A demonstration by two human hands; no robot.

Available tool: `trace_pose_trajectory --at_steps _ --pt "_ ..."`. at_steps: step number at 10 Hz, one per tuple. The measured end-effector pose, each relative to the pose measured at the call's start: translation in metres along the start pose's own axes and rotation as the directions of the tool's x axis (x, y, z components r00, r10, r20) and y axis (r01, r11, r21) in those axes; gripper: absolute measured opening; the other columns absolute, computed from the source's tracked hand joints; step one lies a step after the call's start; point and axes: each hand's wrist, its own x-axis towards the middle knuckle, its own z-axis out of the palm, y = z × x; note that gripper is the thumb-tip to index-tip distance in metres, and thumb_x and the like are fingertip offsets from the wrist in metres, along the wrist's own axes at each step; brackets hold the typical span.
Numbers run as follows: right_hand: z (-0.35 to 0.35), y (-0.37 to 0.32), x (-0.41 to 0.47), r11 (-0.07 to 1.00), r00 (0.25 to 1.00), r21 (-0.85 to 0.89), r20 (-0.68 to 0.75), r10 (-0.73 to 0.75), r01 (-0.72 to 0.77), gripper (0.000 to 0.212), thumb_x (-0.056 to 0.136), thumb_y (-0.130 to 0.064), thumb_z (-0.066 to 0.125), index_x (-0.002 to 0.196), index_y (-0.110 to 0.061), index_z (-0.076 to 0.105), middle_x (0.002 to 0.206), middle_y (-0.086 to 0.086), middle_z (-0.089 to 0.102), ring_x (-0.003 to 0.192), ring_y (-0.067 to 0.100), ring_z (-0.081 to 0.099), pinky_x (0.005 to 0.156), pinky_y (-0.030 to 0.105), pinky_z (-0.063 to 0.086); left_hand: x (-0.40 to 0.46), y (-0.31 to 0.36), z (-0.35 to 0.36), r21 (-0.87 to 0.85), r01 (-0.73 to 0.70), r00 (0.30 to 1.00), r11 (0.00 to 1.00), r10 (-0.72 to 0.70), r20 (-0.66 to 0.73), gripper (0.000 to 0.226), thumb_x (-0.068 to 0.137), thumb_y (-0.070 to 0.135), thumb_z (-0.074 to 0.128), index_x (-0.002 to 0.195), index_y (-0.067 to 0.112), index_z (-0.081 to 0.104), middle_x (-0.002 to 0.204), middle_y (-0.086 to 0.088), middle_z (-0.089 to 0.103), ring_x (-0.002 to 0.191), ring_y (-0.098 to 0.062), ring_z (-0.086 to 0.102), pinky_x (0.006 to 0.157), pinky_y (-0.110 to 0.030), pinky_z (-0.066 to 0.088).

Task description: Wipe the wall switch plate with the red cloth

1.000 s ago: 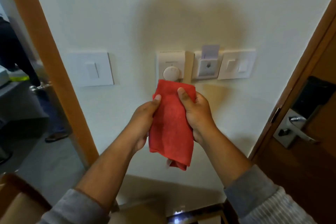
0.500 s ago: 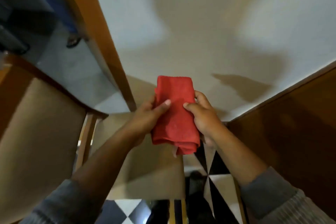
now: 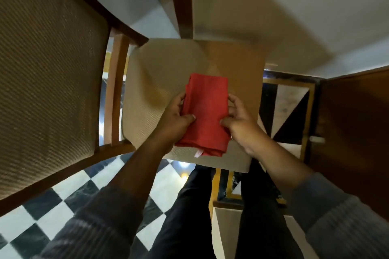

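The folded red cloth (image 3: 205,111) is held flat between both hands just above a beige chair seat (image 3: 153,82). My left hand (image 3: 175,121) grips its left edge, thumb on top. My right hand (image 3: 239,121) grips its right edge, thumb pressed on the cloth. A small white label hangs from the cloth's near edge. The wall switch plate is out of view; only the lower white wall (image 3: 294,6) shows at the top.
The chair's padded backrest (image 3: 42,69) with a wooden frame fills the left. A wooden door frame post (image 3: 181,0) meets the seat's far edge. A brown door (image 3: 353,132) stands right. Black-and-white checkered floor (image 3: 63,202) and my dark-trousered legs lie below.
The view has swung down from the wall switches to the chair and floor. Both hands lowered the folded cloth from near the switches to just above the seat.
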Motion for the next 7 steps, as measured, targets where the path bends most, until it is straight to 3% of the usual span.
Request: trace_pose_trajectory --at_steps 1,2,3,4,5,6,7 --pt "0.011 0.02 0.033 1.0 0.999 0.006 0.043 -0.014 0.014 0.068 0.092 0.01 0.047 0.139 -0.037 0.035 0.115 -0.004 0.066 0.096 0.011 0.069 0.067 0.029 0.059 0.023 -0.031 -0.011 0.007 0.033 0.999 0.999 -0.032 -0.039 0.08 0.09 -0.01 0.06 0.155 0.029 0.034 0.143 -0.002 0.056 0.126 -0.019 0.059 0.104 -0.043 0.052" --pt "0.022 0.038 0.056 0.995 0.999 -0.087 -0.013 -0.044 0.043 0.065 0.091 0.007 0.05 0.133 -0.041 0.039 0.114 -0.003 0.064 0.101 0.015 0.066 0.08 0.044 0.06 0.041 -0.051 -0.013 0.067 0.074 0.994 0.995 -0.068 -0.09 0.083 0.089 -0.01 0.065 0.156 0.027 0.033 0.145 -0.003 0.054 0.13 -0.02 0.056 0.107 -0.044 0.05" --pt "0.03 0.058 0.066 0.973 0.991 -0.228 -0.111 -0.069 0.042 0.064 0.088 0.007 0.058 0.14 -0.026 0.04 0.108 0.003 0.062 0.1 0.021 0.062 0.091 0.047 0.054 0.046 -0.065 -0.009 0.36 0.01 0.993 0.933 0.033 -0.113 0.081 0.087 -0.004 0.07 0.156 0.017 0.034 0.147 -0.01 0.054 0.134 -0.027 0.053 0.111 -0.047 0.046" --pt "0.031 0.068 0.066 0.937 0.983 -0.345 -0.143 -0.118 0.063 0.064 0.085 0.001 0.067 0.141 -0.017 0.041 0.093 -0.009 0.06 0.084 0.008 0.059 0.079 0.03 0.05 0.048 -0.069 -0.007 0.494 -0.063 0.989 0.867 0.12 -0.083 0.08 0.088 -0.002 0.07 0.157 0.01 0.032 0.146 -0.015 0.055 0.135 -0.032 0.052 0.112 -0.051 0.045" --pt "0.028 0.066 0.067 0.889 0.989 -0.452 -0.083 -0.119 0.069 0.068 0.086 -0.006 0.069 0.144 -0.016 0.037 0.117 0.006 0.065 0.101 0.019 0.062 0.09 0.036 0.05 0.046 -0.066 -0.006 0.547 -0.042 0.991 0.836 0.104 -0.083 0.082 0.09 0.001 0.07 0.159 0.01 0.026 0.15 -0.015 0.052 0.137 -0.033 0.05 0.113 -0.051 0.043" --pt "0.018 0.058 0.06 0.845 0.991 -0.528 -0.032 -0.127 0.091 0.066 0.088 -0.014 0.069 0.145 -0.015 0.035 0.124 0.013 0.063 0.111 0.029 0.061 0.096 0.044 0.051 0.038 -0.063 -0.003 0.637 -0.001 0.991 0.771 0.088 -0.105 0.088 0.09 0.02 0.076 0.16 0.013 0.023 0.149 -0.016 0.049 0.131 -0.036 0.054 0.104 -0.049 0.048" --pt "-0.002 0.045 0.054 0.792 0.976 -0.597 -0.063 -0.209 0.131 0.055 0.089 -0.02 0.068 0.137 -0.01 0.043 0.124 0.013 0.06 0.112 0.03 0.058 0.092 0.043 0.051 0.029 -0.056 -0.003 0.787 0.06 0.975 0.614 0.132 -0.178 0.098 0.086 0.045 0.078 0.159 0.01 0.022 0.151 -0.019 0.042 0.13 -0.04 0.052 0.104 -0.053 0.047"
